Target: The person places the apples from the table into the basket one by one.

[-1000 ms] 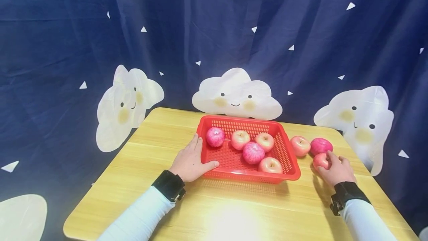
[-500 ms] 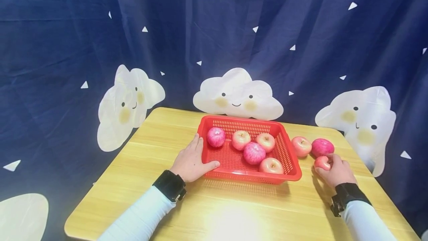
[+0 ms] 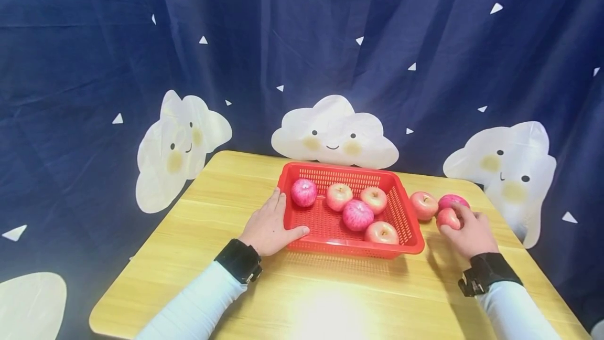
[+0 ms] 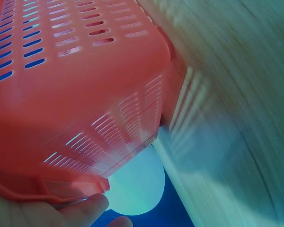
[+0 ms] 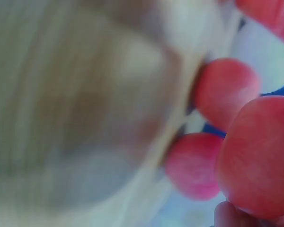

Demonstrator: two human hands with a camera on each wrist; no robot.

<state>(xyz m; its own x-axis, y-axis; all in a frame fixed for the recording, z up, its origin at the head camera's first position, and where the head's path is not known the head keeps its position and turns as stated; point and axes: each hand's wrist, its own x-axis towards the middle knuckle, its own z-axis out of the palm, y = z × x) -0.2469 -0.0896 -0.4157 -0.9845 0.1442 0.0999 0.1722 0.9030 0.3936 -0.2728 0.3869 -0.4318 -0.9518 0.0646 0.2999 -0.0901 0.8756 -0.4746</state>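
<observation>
My right hand [image 3: 472, 234] grips a pinkish-red apple [image 3: 448, 219] with the thumb on its near side and fingers around the right; up close it fills the right of the right wrist view [image 5: 260, 158]. Its shadow falls on the table below and left. My left hand [image 3: 269, 227] rests against the left end of a red perforated plastic basket [image 3: 316, 245], fingers straight along the side rim, thumb laid over the front rim. Fingertips [image 4: 92, 208] show at the rim in the left wrist view. Inside the basket lie several apples, such as a pale one [image 3: 382, 233] and a magenta one [image 3: 304, 192].
Right of the basket on the wooden table [image 3: 189, 277] sit a pink apple [image 3: 423, 206] and a magenta apple [image 3: 454, 202], partly hidden behind the right hand. A dark blue curtain [image 3: 302, 41] with cloud prints hangs right behind the table.
My right hand has raised the apple off the table and brought it slightly left and back, now overlapping the magenta apple. The left hand and basket stay put.
</observation>
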